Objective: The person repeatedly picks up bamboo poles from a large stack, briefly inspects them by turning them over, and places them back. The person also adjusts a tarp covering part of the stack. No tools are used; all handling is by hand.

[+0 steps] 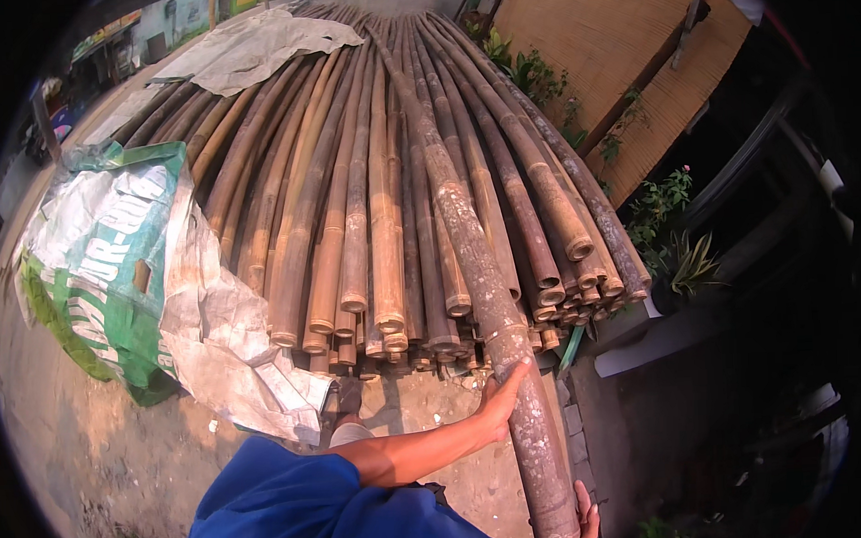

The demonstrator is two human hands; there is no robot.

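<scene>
I see the left hand (499, 405) closed against the near side of a thick bamboo pole (460, 220), one digit lying up along its upper face; the rest of its fingers pass out of my sight beneath the cane. Lower down, close to the pole's near end, the right hand (587, 520) shows only some fingers at the right edge of the cane. They touch it, but I cannot tell how tightly they close, since the pole covers most of that hand.

The pole itself slants away from me, mottled with pale patches, its near end at the bottom of my view and its far length lying on top of a big stack of bamboo poles (355, 219). Their cut ends face me, hollow and uneven, some jutting further than others.

Nearer the body, a blue sleeve (277, 492) covers the upper part of the left arm, and a shoe (350, 397) stands on the bare ground (237, 418). To the left, a green and white sack (118, 270) and a crumpled whitish sheet (226, 342) hang over the stack's side. Further back, a grey sheet (262, 47) lies across the canes. On the right I make out a tan panel (623, 73) and leafy plants (661, 209).
</scene>
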